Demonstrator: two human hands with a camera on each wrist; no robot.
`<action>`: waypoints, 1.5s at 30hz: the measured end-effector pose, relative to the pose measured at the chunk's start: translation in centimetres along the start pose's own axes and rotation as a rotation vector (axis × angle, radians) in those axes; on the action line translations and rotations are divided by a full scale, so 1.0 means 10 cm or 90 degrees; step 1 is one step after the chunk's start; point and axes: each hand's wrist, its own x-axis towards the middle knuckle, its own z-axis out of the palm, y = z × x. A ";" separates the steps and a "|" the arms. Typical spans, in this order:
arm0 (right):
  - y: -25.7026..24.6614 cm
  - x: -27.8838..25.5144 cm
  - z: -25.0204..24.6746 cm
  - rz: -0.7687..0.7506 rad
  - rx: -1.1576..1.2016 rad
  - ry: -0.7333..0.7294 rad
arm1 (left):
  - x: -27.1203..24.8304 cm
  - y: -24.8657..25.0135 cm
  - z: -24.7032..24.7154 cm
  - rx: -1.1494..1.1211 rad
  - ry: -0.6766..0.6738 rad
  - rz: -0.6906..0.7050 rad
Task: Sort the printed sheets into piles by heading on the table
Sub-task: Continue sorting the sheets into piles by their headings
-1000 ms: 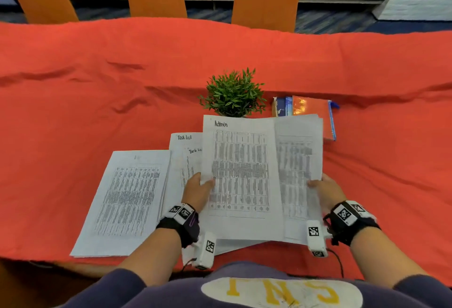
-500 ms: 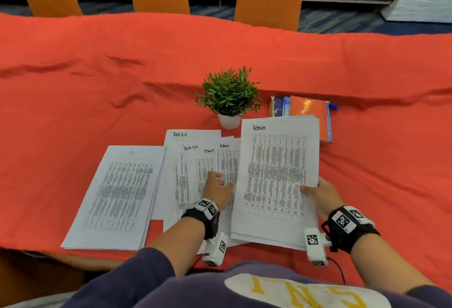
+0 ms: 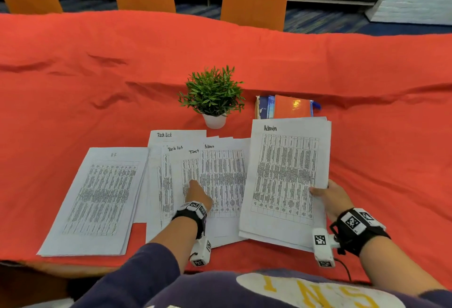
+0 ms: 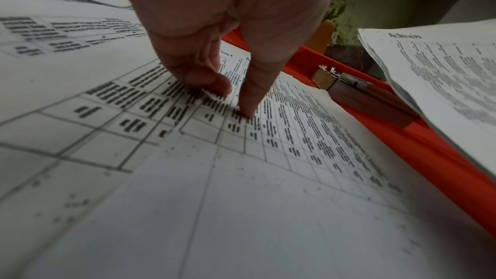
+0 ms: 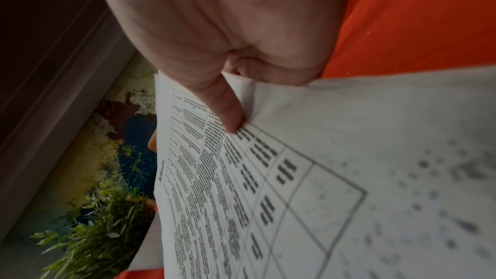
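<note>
A second ago the Admin bundle (image 3: 285, 180) sat over the middle of the spread with a hand on each side; now it has been carried off to the right, its near-right edge pinched by the right hand (image 3: 333, 200), thumb on top and the other fingers hidden beneath. The left hand (image 3: 198, 193) has let that bundle go and come down on the fanned sheets (image 3: 195, 175) in the centre, where the left-wrist view shows its fingers (image 4: 248, 101) nearly straight, tips pressing the paper, gripping nothing. That move has uncovered the middle headings: several "Task list" sheets overlapping, and one loose Admin sheet (image 3: 222, 180) lying on top of them, just beside the held bundle. My reading is that the Admin group is being split out and this stray sheet belongs with it next. The sheets are thin white pages printed with dense tables and hand-lettered headings at the top. A separate HR pile (image 3: 97, 200) lies squared up at the left on the red-covered tabletop (image 3: 367, 87), with a small potted plant (image 3: 212, 94) and notebooks (image 3: 286, 107) beyond.
</note>
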 end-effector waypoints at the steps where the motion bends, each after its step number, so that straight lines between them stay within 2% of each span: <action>1: 0.00 0.00 0.01 -0.001 -0.001 0.000 | 0.01 0.01 -0.01 0.015 0.005 -0.011; 4: -0.02 0.00 0.03 -0.008 0.000 -0.003 | 0.08 0.01 -0.03 0.091 0.032 -0.048; 7: -0.03 0.01 0.05 -0.007 -0.010 0.003 | -0.01 0.06 -0.09 0.148 0.022 -0.086; 12: -0.03 0.06 0.03 -0.024 -0.006 -0.004 | -0.09 0.00 -0.05 0.009 0.009 -0.003; 15: 0.00 0.10 0.03 -0.022 0.011 -0.004 | -0.15 -0.17 -0.10 -0.043 0.059 -0.025; 20: 0.02 0.11 0.14 -0.010 0.023 -0.027 | -0.25 -0.45 -0.22 0.068 0.145 -0.076; 25: 0.00 0.10 0.27 -0.015 0.029 -0.040 | -0.17 -0.48 -0.25 0.043 0.133 -0.087; 30: 0.00 0.12 0.27 -0.013 0.028 -0.036 | -0.16 -0.47 -0.25 0.043 0.158 -0.047; 40: 0.04 0.05 0.24 -0.001 0.020 -0.019 | -0.28 -0.43 -0.21 0.207 0.185 0.015; 45: 0.03 0.02 0.24 0.000 0.016 -0.010 | -0.30 -0.41 -0.22 0.211 0.163 0.032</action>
